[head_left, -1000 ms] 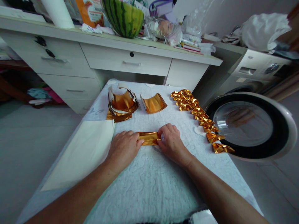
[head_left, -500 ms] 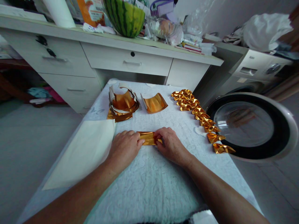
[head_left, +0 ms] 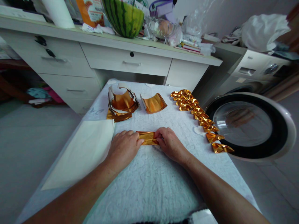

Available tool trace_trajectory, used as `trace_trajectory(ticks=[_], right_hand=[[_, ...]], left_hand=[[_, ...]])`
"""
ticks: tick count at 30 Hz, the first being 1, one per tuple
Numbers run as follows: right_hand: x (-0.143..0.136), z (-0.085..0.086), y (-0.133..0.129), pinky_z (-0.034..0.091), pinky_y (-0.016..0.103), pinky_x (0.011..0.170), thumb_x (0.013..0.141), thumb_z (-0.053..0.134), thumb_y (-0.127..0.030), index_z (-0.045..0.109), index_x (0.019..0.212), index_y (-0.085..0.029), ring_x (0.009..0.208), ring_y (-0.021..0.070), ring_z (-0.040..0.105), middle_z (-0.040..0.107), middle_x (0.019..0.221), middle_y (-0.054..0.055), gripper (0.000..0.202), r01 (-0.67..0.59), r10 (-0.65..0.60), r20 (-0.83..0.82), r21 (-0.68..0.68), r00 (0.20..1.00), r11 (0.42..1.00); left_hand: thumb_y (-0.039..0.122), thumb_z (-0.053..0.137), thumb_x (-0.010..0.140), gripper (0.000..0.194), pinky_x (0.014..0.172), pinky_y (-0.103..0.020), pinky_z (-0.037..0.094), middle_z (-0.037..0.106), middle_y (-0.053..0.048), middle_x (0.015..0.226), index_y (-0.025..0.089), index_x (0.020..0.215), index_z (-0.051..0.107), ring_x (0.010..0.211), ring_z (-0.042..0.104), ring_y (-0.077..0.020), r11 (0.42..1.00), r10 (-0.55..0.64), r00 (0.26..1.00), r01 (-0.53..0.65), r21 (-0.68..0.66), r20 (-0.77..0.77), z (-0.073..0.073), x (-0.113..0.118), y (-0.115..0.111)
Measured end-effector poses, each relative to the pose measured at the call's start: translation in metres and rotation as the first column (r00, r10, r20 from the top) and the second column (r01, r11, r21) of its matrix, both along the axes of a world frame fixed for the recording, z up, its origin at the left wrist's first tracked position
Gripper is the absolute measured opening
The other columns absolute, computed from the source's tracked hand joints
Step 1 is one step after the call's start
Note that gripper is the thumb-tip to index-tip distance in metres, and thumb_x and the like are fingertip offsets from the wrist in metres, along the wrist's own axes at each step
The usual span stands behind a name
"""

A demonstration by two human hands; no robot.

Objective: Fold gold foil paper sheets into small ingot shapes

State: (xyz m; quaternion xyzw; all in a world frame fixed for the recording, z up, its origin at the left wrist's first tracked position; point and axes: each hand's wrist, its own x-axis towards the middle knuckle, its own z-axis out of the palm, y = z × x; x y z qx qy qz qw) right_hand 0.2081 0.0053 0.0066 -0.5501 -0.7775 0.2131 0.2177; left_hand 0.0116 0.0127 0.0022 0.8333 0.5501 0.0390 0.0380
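- A cloth-covered table (head_left: 149, 183) is spanning the lower middle of the frame.
- Folded gold pieces (head_left: 201, 116) are forming a row at center right.
- A person's left hand (head_left: 125, 144) and right hand (head_left: 170, 143) are gripping opposite ends of a gold strip (head_left: 149, 138), just below center.

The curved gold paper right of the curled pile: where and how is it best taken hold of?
I would pinch the curved gold paper at its left edge, the left hand, once free, coming from the near side. That edge appears to curl up off the cloth, so it should catch easily; the curled pile leaves less room on the left.
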Motion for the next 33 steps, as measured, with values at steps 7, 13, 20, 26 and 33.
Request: trace_trajectory(ticks=[7,13,20,26,33], right_hand=[[0.000,-0.001,0.000,0.036,0.027,0.075,0.081,0.052,-0.002,0.057,0.082,-0.018,0.078,0.0163,0.051,0.061,0.079,0.001,0.017,0.002,-0.002,0.033,-0.002,0.999,1.000],[-0.002,0.000,-0.003,0.034,0.029,0.075,0.088,0.049,-0.007,0.060,0.083,-0.018,0.079,0.0170,0.049,0.060,0.082,0.003,0.017,-0.030,0.026,0.140,0.031,0.990,0.999],[-0.007,0.001,-0.008,0.036,0.030,0.076,0.094,0.049,-0.014,0.063,0.085,-0.017,0.082,0.0182,0.048,0.059,0.087,0.005,0.017,-0.144,0.103,0.314,0.110,0.944,0.983],[-0.010,0.007,-0.013,0.038,0.033,0.076,0.097,0.045,-0.020,0.061,0.113,-0.023,0.083,0.0194,0.051,0.059,0.094,0.006,0.023,-0.277,0.196,0.452,0.120,0.870,0.953],[-0.015,0.002,-0.023,0.041,0.040,0.074,0.094,0.049,-0.024,0.046,0.136,-0.032,0.092,0.0259,0.050,0.055,0.104,0.011,0.043,-0.355,0.184,0.620,0.164,0.763,0.920]], left_hand=[[0.036,0.048,0.093,0.026,0.076,-0.036,0.043,0.070,-0.007,0.088,0.019,0.086,0.065,0.086,0.063,-0.0242,1.000,0.009,1.000,-0.009,-0.015,-0.008,0.003,0.001,0.000],[0.038,0.047,0.094,0.028,0.076,-0.035,0.044,0.070,-0.007,0.088,0.019,0.085,0.065,0.087,0.064,-0.0236,1.000,0.015,1.000,-0.016,-0.018,-0.025,0.003,0.001,0.000],[0.039,0.046,0.094,0.029,0.076,-0.038,0.044,0.070,-0.008,0.088,0.019,0.085,0.066,0.085,0.064,-0.0260,0.999,0.033,0.999,-0.033,0.002,-0.025,0.002,0.001,-0.001],[0.044,0.046,0.093,0.031,0.072,-0.038,0.040,0.069,-0.008,0.088,0.020,0.083,0.064,0.087,0.061,-0.0272,0.996,0.081,0.996,-0.079,0.033,-0.034,0.006,-0.002,-0.004],[0.038,0.051,0.091,0.019,0.074,-0.037,0.035,0.063,-0.007,0.093,0.021,0.087,0.057,0.093,0.054,-0.0267,0.987,0.145,0.989,-0.146,0.062,0.018,0.003,-0.008,-0.003]])
